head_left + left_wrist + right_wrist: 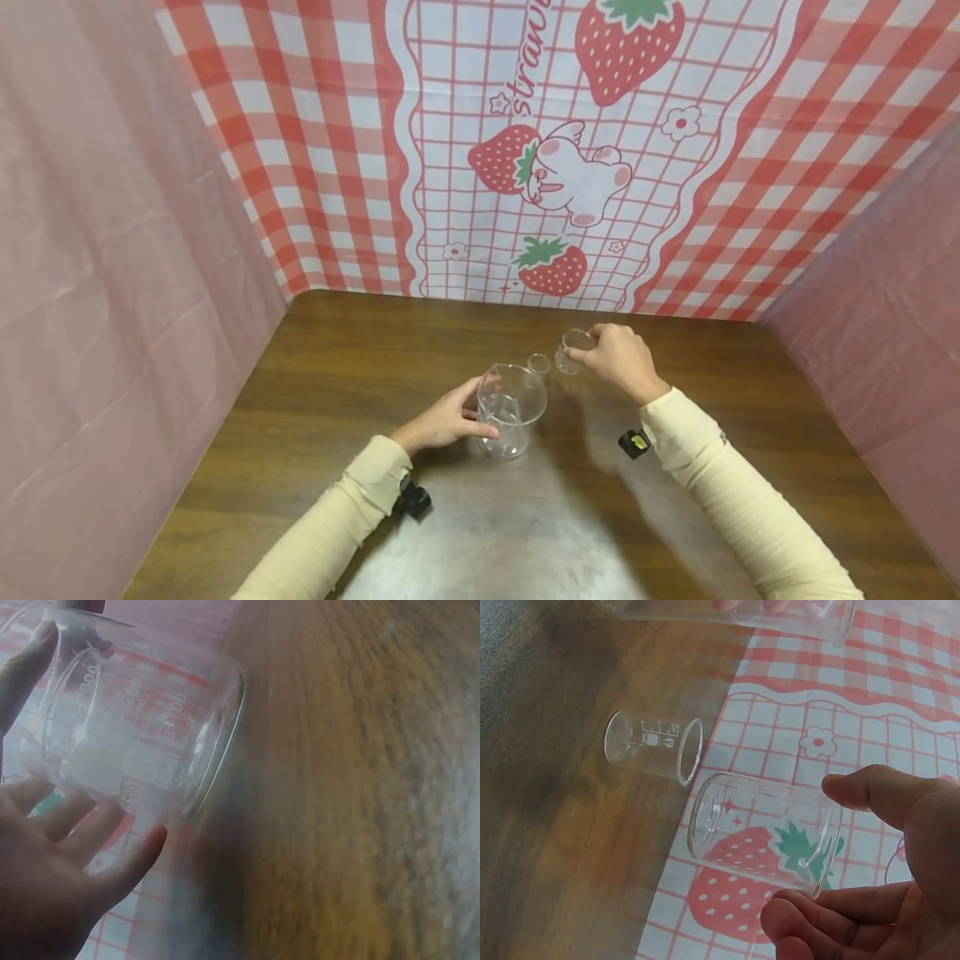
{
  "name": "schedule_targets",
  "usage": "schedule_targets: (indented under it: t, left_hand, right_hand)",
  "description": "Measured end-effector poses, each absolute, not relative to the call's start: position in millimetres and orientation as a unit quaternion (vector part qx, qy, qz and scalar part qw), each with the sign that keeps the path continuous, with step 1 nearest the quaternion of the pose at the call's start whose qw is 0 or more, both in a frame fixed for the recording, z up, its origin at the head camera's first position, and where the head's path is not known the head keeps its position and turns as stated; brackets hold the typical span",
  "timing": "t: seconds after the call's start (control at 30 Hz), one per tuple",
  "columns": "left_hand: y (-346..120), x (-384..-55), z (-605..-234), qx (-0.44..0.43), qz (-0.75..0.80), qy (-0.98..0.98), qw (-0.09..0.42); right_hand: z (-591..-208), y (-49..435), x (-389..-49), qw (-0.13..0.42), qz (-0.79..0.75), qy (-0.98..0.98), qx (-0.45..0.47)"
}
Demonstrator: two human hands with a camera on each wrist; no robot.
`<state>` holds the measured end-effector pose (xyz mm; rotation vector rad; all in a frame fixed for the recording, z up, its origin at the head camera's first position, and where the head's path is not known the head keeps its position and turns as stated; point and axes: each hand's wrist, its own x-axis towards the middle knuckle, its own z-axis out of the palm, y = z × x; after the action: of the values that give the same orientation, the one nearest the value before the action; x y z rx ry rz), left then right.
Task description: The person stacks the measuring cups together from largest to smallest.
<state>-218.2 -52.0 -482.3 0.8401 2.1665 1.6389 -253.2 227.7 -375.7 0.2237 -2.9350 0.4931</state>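
– So, where to find the small clear cylindrical glass beaker (573, 353)?
– Pinched near the rim in the right hand (619, 358), between thumb and fingers, lifted off the brown wooden table (315, 417).
– And the left hand (448, 418)?
– Curved wide around the large clear glass beaker (529, 408), thumb in front, with a smaller clear glass beaker (501, 410) nested inside.
– And the tiny clear glass beaker (538, 365)?
– Upright on that table, between both hands.

clear, large beaker (531, 408) | clear with white markings, smallest beaker (652, 748) | brown wood grain, table (337, 375) | red-white gingham with strawberries, backdrop (345, 150) | pink, side curtains (135, 267) | cream, sleeves (326, 521)
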Motion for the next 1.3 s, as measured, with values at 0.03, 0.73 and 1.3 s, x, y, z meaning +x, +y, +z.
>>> schedule_targets:
  t: [0.03,0.73,1.3]
  left_hand:
    - [-51.9,-218.2,-482.0,0.293,0.569,0.754,0.147]
    - [-53.4,-218.3,-479.9,0.307,0.558,0.756,0.153]
    - [-53.3,-220.4,-482.2,0.306,0.56,0.755,0.152]
  right_hand:
    - [-375.4,227.2,-253.1,0.081,0.165,-0.98,0.075]
    - [-366.2,220.2,-249.3,0.096,0.173,-0.977,0.087]
    - [-358.4,215.8,-249.0,0.099,0.178,-0.973,0.105]
